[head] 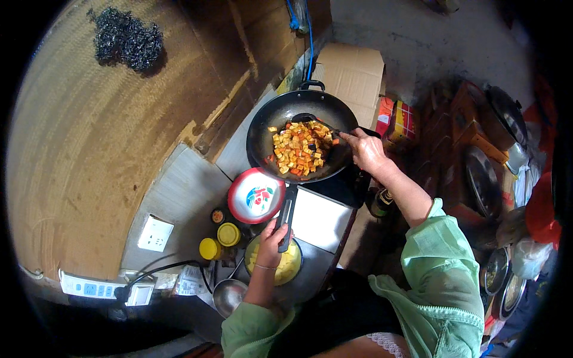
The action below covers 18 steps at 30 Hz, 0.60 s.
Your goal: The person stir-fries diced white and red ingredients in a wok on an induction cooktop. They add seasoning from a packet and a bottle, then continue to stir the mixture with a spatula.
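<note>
A black wok [264, 121] holds browned cubes [297, 147], perhaps tofu, mixed with orange-red pieces. Its long black handle is gripped by my left hand [272, 244]. In my right hand [367, 150] is the handle of a black spatula [304, 117], whose head rests in the wok at the far edge of the food. A red-rimmed enamel dish [257, 195] with a flower print stands beside the wok, left of the handle. Under my left hand and wrist, partly hidden, is a bowl of pale yellow pieces [286, 268].
Yellow-lidded jars [210, 249], a small open jar [218, 216] and a metal ladle [229, 297] stand at the left. A black cable runs from a power strip [87, 286]. Behind the wok is cardboard [349, 76]; a dark bottle [382, 202] stands below my right forearm.
</note>
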### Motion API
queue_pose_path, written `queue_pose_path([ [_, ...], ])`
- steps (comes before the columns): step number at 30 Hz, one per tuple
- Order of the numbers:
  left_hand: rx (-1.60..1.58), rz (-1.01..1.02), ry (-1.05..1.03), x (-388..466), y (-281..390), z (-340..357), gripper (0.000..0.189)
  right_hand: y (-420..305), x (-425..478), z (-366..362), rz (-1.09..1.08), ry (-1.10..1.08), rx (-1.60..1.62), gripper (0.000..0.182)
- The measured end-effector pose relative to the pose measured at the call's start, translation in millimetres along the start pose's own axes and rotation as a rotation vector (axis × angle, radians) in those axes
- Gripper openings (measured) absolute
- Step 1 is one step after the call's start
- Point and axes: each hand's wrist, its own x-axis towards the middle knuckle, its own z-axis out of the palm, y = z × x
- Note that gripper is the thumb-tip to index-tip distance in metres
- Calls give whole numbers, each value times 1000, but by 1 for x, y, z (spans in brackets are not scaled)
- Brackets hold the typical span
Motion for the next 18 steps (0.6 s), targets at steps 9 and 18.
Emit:
queue_pose_path([
  [9,24,38,-84,6,-8,-8,27,-15,-9,-17,55,-5,287,40],
  [18,26,41,-81,4,-4,-5,29,-1,-12,-13,256,-40,438,36],
])
